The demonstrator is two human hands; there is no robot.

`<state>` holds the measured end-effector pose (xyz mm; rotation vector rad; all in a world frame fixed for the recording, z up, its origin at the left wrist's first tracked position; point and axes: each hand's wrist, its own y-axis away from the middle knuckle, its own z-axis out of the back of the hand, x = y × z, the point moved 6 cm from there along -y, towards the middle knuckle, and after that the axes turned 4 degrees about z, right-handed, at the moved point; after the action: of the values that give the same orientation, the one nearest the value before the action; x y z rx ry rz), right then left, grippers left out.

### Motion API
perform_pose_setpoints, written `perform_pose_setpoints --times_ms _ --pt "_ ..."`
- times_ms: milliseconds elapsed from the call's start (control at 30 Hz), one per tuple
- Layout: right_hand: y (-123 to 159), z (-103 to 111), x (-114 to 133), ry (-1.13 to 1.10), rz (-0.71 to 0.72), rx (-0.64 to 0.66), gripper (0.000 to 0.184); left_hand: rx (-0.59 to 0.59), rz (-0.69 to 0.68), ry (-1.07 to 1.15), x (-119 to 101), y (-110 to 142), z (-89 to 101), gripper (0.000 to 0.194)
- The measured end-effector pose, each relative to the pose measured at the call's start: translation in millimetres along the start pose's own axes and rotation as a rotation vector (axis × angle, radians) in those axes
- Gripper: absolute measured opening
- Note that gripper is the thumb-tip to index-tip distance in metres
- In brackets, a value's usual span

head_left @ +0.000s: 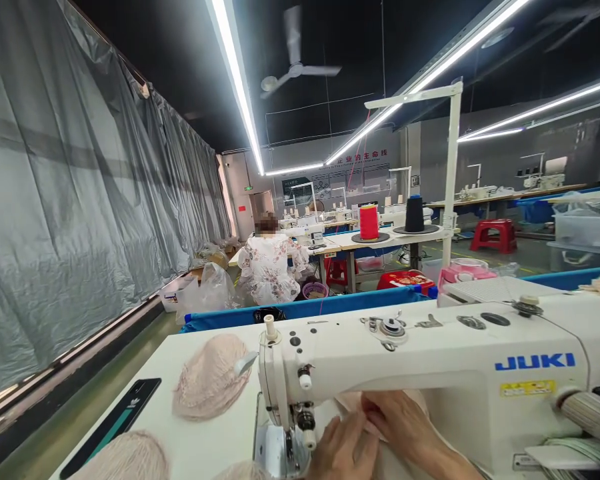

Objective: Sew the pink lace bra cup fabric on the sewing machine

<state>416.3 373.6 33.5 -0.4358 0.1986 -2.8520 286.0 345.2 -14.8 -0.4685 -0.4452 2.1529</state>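
A white JUKI sewing machine [430, 353] fills the front of the head view. Under its arm, both my hands rest on a piece of pale pink fabric [353, 403]. My left hand [343, 450] presses the fabric flat just right of the presser foot and needle [300, 433]. My right hand [405, 423] sits behind it with fingers pinching the fabric's edge. A pink lace padded cup [213, 377] lies on the white table [190, 450] left of the machine head. Another lace piece [125, 460] shows at the bottom edge.
A dark phone [115, 423] lies near the table's left edge. Red [369, 222] and black [415, 214] thread cones stand on a stand behind. A person in a floral top [270, 267] sits at another table. Grey plastic sheeting [80, 187] hangs on the left.
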Motion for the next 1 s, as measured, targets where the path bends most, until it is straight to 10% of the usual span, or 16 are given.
perform_pose_setpoints --times_ms 100,267,1000 --pt "3 0 -8 0.017 -0.034 -0.013 0.012 0.126 -0.010 -0.027 9 -22 -3.9 0.067" --pt "8 -1 -16 -0.024 0.025 0.003 0.011 0.209 -0.020 -0.126 21 -24 -7.0 0.031" --pt "23 -1 -47 -0.217 0.079 -0.402 0.025 -0.050 -0.204 -0.316 -4 -35 -15.1 0.023"
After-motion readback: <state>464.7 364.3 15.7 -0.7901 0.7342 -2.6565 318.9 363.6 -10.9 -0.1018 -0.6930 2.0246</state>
